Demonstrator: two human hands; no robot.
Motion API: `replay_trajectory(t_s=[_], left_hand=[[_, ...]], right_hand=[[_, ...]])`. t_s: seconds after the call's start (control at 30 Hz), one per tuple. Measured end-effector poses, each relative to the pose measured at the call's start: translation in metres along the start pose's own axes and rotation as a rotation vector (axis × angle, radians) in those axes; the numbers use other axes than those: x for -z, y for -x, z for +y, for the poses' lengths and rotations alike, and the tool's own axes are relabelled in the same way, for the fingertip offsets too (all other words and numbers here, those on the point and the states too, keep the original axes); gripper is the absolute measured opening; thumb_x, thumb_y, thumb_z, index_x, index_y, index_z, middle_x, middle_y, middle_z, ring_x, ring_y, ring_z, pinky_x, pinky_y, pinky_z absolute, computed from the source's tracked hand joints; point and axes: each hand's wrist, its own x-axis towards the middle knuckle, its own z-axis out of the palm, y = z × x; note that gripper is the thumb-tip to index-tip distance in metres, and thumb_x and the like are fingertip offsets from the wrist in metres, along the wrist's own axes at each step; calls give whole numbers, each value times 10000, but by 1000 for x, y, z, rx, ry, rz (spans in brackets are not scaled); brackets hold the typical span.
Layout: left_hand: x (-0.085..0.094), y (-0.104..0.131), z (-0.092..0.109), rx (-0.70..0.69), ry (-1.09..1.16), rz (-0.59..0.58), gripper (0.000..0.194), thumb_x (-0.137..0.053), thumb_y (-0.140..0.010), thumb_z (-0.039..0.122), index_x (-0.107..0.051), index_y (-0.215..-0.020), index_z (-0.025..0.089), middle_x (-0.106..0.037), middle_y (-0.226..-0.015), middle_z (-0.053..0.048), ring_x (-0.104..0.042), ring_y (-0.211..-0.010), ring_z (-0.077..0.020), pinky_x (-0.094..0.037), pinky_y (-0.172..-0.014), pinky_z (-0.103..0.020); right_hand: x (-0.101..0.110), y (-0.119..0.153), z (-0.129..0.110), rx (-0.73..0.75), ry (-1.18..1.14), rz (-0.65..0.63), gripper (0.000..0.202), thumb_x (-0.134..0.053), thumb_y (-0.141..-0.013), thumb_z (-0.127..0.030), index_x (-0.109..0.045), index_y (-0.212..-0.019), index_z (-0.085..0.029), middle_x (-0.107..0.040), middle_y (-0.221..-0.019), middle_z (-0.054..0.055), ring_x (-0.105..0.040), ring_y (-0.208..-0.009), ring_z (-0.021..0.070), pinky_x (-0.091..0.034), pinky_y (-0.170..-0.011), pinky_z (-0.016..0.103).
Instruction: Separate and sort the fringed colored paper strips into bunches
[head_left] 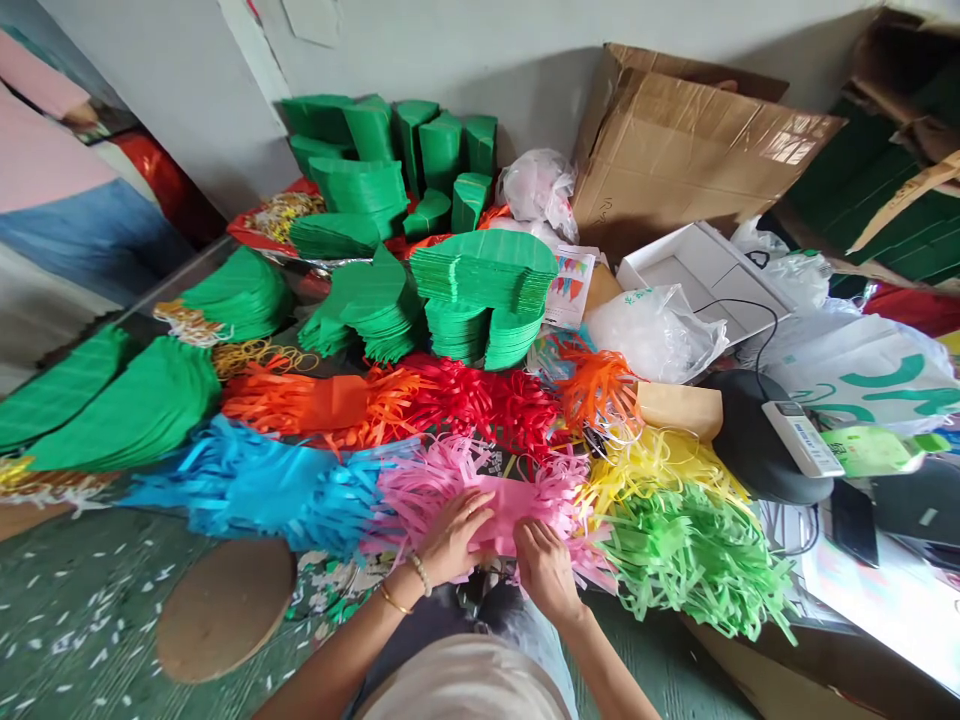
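Pink fringed paper (510, 495) lies at the table's front edge before me, its cut strips spreading to both sides of a plain middle band. My left hand (457, 535), with a beaded bracelet and a bangle at the wrist, has its fingers closed on the band's left part. On the band's right side, my right hand (549, 570) is curled over the paper, fingertips partly hidden. Blue fringed paper (281, 485) lies to the left, light green fringed paper (697, 555) to the right. Behind are orange fringed paper (322, 402), red fringed paper (487, 400) and yellow fringed paper (667, 468).
Stacks of green cut paper (480, 265) fill the back and left. A cardboard box (697, 150), a white box lid (705, 270) and plastic bags (652, 330) stand back right. A phone (853, 522) lies right. A round stool (225, 610) is below left; another person (67, 190) stands far left.
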Motion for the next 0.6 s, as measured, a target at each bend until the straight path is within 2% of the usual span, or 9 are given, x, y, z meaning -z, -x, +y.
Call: replay_trajectory(t_s=[0.07,0.17,0.27,0.33,0.47,0.6], left_hand=[[6,-4,0,36,26,-7,270,-634,-859,180,-666,-1124,221,-645,-1264,-73,-515,-1259,-255,-425,-1081,-467],[15,-12,1,101,27,-15,275,-557,-872,74,-699,-1058,219,-714,-1111,-55,-601,-1129,-207,-470,-1016,-405],[24,-21,-2,163,19,-50,221,-553,-885,109,-722,-995,200,-740,-1023,-55,-641,-1041,-189,-483,-966,-346],[29,-27,-6,219,-1,-84,184,-559,-895,170,-741,-865,185,-751,-919,-61,-671,-945,-191,-504,-877,-311],[36,-40,-19,389,-78,-132,317,-563,-889,290,-696,-629,167,-690,-612,-55,-668,-629,-197,-477,-608,-279],[41,-48,-29,513,-174,-104,126,-607,-824,236,-707,-768,183,-712,-673,-45,-684,-650,-212,-461,-582,-270]], right_hand=[[4,-8,-1,-40,-22,-16,193,-399,-943,-92,-577,-923,-162,-648,-843,64,-607,-785,199,-470,-712,299],[7,-17,1,-59,-53,-59,169,-427,-959,-148,-588,-1007,-161,-665,-848,65,-619,-785,197,-469,-713,285],[9,-23,8,-74,-72,-110,204,-515,-908,-150,-619,-1080,-188,-696,-943,74,-635,-875,212,-463,-775,289],[13,-27,14,-127,-79,-131,213,-498,-909,-136,-650,-1042,-204,-706,-957,66,-647,-881,202,-453,-760,268],[17,-39,28,-278,-84,-174,263,-435,-963,-193,-675,-856,-185,-706,-768,27,-655,-689,151,-395,-588,203],[10,-53,31,-428,-29,-194,261,-477,-934,-198,-672,-762,-175,-679,-644,16,-624,-589,142,-284,-498,207]])
